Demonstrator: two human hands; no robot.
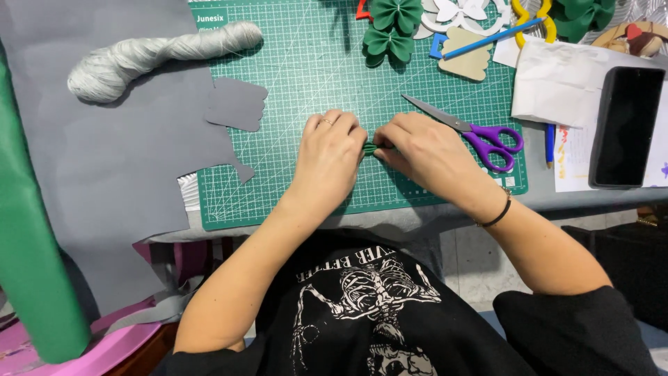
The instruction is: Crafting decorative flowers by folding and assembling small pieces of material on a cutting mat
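My left hand [328, 157] and my right hand [424, 150] meet over the green cutting mat [299, 76]. Between their fingertips they pinch a small folded green paper piece [370, 148], mostly hidden by the fingers. There is a ring on my left hand and a dark band on my right wrist. Purple-handled scissors [480, 136] lie on the mat just right of my right hand, blades pointing up-left.
A skein of pale thread [149, 56] lies on grey paper [104, 160] at the left, with a grey cut-out [236, 103] beside it. Folded green paper bows [391, 28], white cut-outs, a blue pencil [490, 36], white paper and a black phone [625, 125] sit at the top and right. A green roll [28, 257] stands at the left edge.
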